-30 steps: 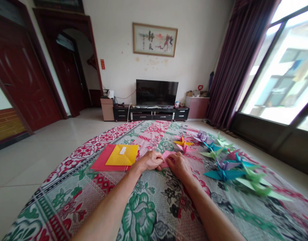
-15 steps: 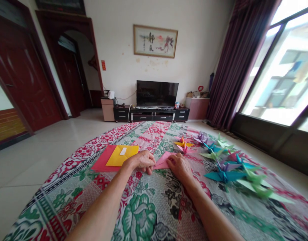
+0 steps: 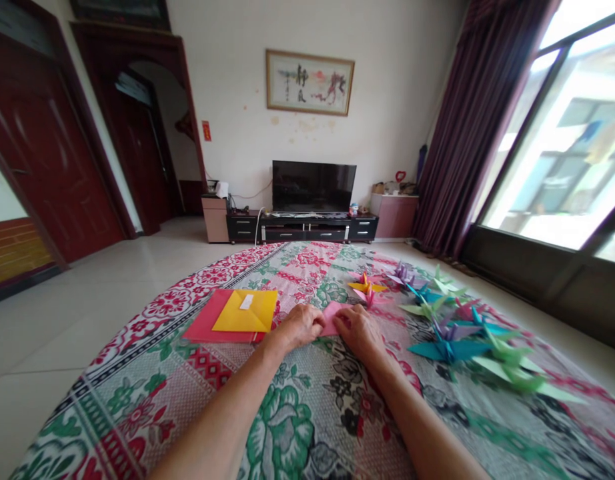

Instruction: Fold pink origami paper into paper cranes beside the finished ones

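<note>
Between my two hands a folded piece of pink origami paper lies on the flowered tablecloth. My left hand has its fingers closed at the paper's left edge and covers part of it. With its fingertips, my right hand pinches the paper's right side against the cloth. A yellow paper packet with a small white label lies left of my left hand, on top of a larger red sheet.
Several folded paper cranes stand at the right, among them a blue crane, a green crane and an orange crane. A television on a low cabinet is beyond the table. Curtains hang by the window.
My left hand has moved right, closer to my right hand, and less of the pink paper shows between them. More of the yellow packet is uncovered. My right hand stays nearly in place.
</note>
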`<action>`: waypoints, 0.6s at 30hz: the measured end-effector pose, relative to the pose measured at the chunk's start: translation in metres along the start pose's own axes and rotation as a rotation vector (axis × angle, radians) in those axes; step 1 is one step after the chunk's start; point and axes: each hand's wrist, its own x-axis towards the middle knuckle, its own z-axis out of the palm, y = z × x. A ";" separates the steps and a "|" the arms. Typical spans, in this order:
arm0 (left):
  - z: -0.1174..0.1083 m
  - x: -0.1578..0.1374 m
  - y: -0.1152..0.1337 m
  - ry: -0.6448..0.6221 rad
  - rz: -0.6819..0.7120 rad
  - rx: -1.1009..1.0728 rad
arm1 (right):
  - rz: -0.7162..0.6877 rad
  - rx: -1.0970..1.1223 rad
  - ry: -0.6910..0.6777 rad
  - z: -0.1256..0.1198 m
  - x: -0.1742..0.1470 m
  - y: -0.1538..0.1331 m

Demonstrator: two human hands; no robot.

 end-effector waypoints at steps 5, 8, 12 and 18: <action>0.001 -0.002 -0.001 0.021 0.028 0.004 | -0.034 0.003 0.014 0.000 -0.001 0.001; 0.002 -0.003 0.001 0.022 0.002 0.006 | -0.063 0.008 0.024 -0.001 -0.004 0.002; 0.001 -0.004 0.003 0.021 -0.041 0.004 | -0.090 -0.006 0.020 -0.005 -0.007 0.000; -0.002 -0.003 0.001 -0.031 -0.077 -0.068 | -0.096 -0.014 0.024 -0.002 -0.007 0.000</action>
